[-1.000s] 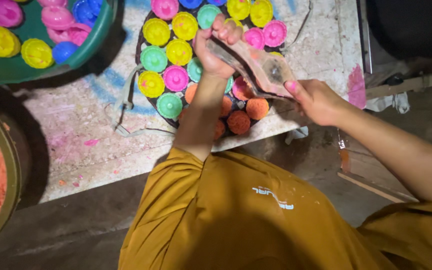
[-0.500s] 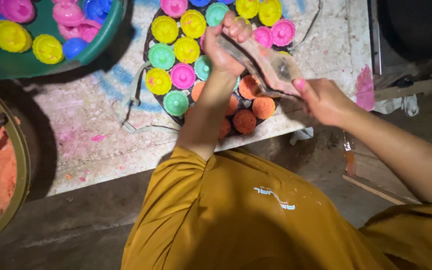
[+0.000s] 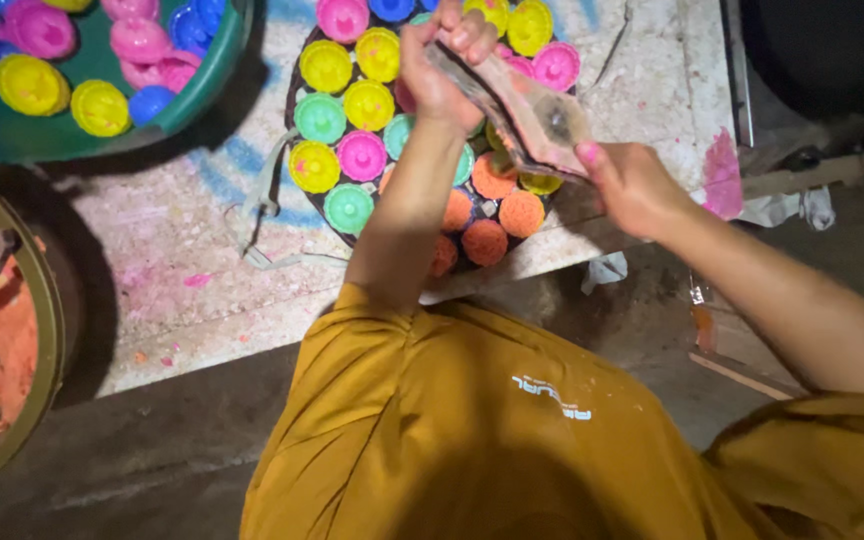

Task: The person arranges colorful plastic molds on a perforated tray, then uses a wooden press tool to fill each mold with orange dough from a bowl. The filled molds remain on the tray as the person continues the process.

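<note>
My left hand point(image 3: 444, 62) grips the upper end of a worn brownish wooden mould point(image 3: 522, 110), and my right hand point(image 3: 634, 186) grips its lower end. The mould hangs tilted over a round dark tray point(image 3: 297, 105) packed with small round moulded pieces: yellow point(image 3: 326, 66), green point(image 3: 320, 117), pink point(image 3: 362, 155) and, at the near side, orange ones point(image 3: 521, 212). My left forearm crosses the tray and hides part of it. Both hands are closed around the mould.
A green basin point(image 3: 202, 95) at the top left holds several yellow, pink and blue pieces. A round pan of orange powder point(image 3: 2, 330) sits at the left edge. The stained white work slab point(image 3: 182, 270) ends near my body. A dark container stands at the top right.
Both hands with the mould have stayed over the tray, shifting slightly up and left. The view has tilted, bringing the orange powder pan further into sight.
</note>
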